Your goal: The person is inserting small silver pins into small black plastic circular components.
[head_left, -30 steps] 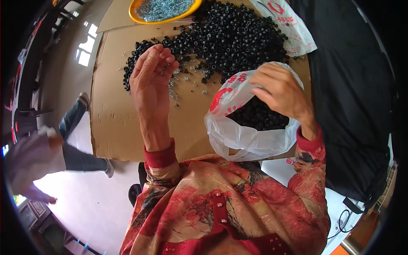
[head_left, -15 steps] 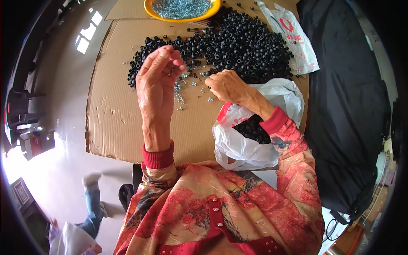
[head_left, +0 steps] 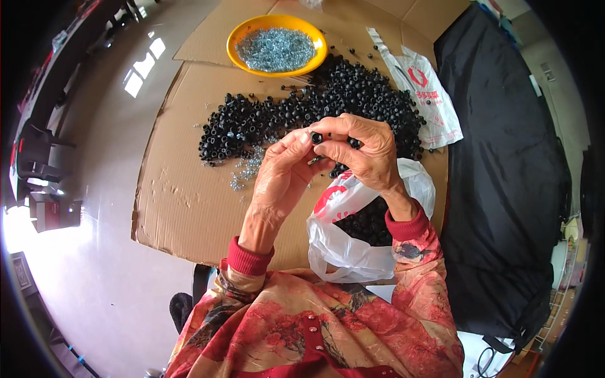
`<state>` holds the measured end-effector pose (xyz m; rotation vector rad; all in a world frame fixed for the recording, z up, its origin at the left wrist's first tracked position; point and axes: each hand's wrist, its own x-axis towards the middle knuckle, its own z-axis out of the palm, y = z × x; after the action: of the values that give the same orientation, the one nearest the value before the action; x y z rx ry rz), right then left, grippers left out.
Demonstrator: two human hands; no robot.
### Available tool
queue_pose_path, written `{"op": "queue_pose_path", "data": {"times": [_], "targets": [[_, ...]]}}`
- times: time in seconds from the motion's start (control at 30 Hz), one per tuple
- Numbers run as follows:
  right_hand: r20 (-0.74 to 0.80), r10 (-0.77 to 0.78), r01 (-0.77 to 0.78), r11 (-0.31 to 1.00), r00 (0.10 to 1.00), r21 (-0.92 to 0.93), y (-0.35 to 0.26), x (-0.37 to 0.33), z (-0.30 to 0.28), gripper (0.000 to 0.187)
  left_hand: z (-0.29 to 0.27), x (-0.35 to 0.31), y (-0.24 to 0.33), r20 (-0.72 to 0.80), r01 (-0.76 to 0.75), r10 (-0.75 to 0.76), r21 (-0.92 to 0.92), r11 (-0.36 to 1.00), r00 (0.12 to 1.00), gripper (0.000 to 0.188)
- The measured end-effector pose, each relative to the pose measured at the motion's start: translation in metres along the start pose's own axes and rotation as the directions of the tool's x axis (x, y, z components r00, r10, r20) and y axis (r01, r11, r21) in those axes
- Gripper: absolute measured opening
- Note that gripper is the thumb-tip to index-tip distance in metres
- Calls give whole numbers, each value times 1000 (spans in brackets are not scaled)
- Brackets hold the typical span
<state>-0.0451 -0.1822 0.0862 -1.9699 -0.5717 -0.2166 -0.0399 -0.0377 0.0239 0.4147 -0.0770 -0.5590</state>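
Observation:
A small black hollow cap (head_left: 316, 137) sits at the fingertips where my two hands meet, above the near edge of the black heap. My right hand (head_left: 362, 148) pinches it between thumb and index finger. My left hand (head_left: 287, 164) is closed, its thumb and finger pressed to the cap's left side; whether a smaller part is in those fingers cannot be seen. Behind the hands spreads a heap of similar black caps (head_left: 236, 129). Small bluish, spring-like pieces (head_left: 242, 176) lie loose beside my left hand.
A yellow bowl (head_left: 233, 53) of the bluish pieces stands at the back. Below my right wrist is a white plastic bag (head_left: 353, 255) with black caps inside. Another white bag (head_left: 435, 113) lies flat at the right. Cardboard (head_left: 170, 208) covers the work surface; black fabric (head_left: 504, 183) borders it.
My hands have come together, with a black cap now visible between them. The view has shifted, bringing the whole yellow bowl into sight. The person at lower left has gone from view.

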Motion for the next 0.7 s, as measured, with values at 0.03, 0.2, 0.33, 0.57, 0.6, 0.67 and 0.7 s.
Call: {"op": "queue_pose_path", "data": {"times": [0.03, 0.2, 0.33, 0.57, 0.6, 0.67, 0.7], "targets": [[8, 36, -36, 999, 999, 30, -3, 1, 0, 22, 0, -1, 1, 1, -4, 4, 1, 1000, 1000, 18], [32, -6, 4, 998, 999, 63, 4, 10, 9, 21, -2, -1, 12, 109, -66, 64, 16, 998, 992, 24], [79, 13, -14, 1000, 997, 5, -8, 28, 17, 19, -10, 0, 21, 203, -123, 142, -102, 987, 969, 31], [57, 57, -50, 992, 997, -114, 24, 24, 20, 17, -35, 5, 36, 86, -274, 284, -111, 955, 955, 14], [100, 70, -52, 983, 993, -177, 42, 16, 22, 12, -35, 7, 37, 67, -280, 289, -122, 952, 955, 13], [273, 58, 19, 962, 960, -273, 73, -5, 29, 7, -40, 9, 38, 49, -272, 281, -137, 952, 958, 13], [311, 90, 7, 955, 946, -296, 84, -16, 36, 7, -42, 10, 37, 34, -266, 274, -151, 952, 961, 13]]}}
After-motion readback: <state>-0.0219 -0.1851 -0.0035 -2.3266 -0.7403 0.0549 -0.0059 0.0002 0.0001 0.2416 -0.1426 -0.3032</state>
